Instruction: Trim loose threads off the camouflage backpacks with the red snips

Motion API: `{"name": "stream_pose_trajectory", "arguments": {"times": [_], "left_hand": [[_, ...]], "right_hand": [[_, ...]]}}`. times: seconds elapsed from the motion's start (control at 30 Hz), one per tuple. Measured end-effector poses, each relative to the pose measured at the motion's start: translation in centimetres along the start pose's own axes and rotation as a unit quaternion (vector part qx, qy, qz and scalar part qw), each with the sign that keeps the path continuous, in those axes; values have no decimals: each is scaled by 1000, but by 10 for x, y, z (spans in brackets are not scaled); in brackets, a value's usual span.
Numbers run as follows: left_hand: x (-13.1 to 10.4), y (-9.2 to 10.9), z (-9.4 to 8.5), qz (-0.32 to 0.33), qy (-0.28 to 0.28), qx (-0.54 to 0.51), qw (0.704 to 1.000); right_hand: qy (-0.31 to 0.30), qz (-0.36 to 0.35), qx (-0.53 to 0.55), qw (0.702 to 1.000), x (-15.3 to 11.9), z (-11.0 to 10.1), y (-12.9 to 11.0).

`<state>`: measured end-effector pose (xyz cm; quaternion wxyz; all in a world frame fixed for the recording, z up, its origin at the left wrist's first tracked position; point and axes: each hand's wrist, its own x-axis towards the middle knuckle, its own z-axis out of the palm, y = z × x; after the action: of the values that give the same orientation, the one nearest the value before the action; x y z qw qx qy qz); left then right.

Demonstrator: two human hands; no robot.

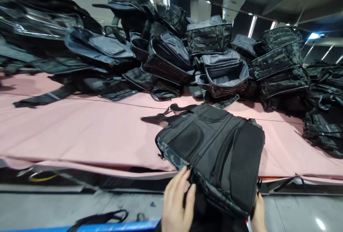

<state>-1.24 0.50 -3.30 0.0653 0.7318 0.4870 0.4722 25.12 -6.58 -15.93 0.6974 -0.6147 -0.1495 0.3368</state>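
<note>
A black backpack with camouflage edges (pixel 211 146) lies with its padded back panel up, partly over the front edge of the pink-covered table (pixel 88 128). My left hand (pixel 178 200) is at the bag's near side, its fingertips on the camouflage edge and the thumb apart from the fingers. At the bag's near right corner is my right hand (pixel 258 210), its fingers curled against the side and partly hidden by it. A strap with a buckle (pixel 160 116) stretches from the bag's far left corner onto the pink cloth.
Piled open bags with grey linings (pixel 225 71) line the table's back. More camouflage bags (pixel 281 57) are stacked at the right. A loose strap (pixel 45 96) lies at the left. Below are a blue bar (pixel 115 226) and black straps (pixel 102 218) near the grey floor (pixel 294 214).
</note>
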Motion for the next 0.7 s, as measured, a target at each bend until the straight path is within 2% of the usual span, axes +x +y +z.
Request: {"name": "stream_pose_trajectory", "arguments": {"times": [0.07,0.13,0.2,0.23,0.33,0.43,0.5,0.57,0.6,0.67,0.7], "left_hand": [[11,27,8,80,-44,13,996],[20,44,22,143,-118,33,982],[25,53,36,178,-166,54,968],[26,56,42,180,-172,62,966],[22,60,51,149,-155,54,975],[9,56,48,114,-127,-11,985],[-1,47,43,70,-112,-71,989],[-7,32,35,-17,-120,-145,982],[-8,23,29,-78,-124,-190,971],[-3,4,11,-214,-96,-296,926],[3,-7,-2,-284,-42,-344,894]], "right_hand": [[-9,51,47,998,-13,6,-5],[-21,88,93,992,-23,11,-8],[-16,113,113,987,-28,14,-13],[-11,115,114,987,-29,15,-17],[-9,56,82,995,-29,15,-37],[23,-83,5,996,-30,17,-65],[34,-194,-72,978,-33,21,-80],[-22,-303,-169,938,-35,27,-88],[-67,-357,-217,906,-35,30,-89],[-147,-449,-292,831,-33,37,-85],[-168,-487,-314,798,-32,40,-81]]}}
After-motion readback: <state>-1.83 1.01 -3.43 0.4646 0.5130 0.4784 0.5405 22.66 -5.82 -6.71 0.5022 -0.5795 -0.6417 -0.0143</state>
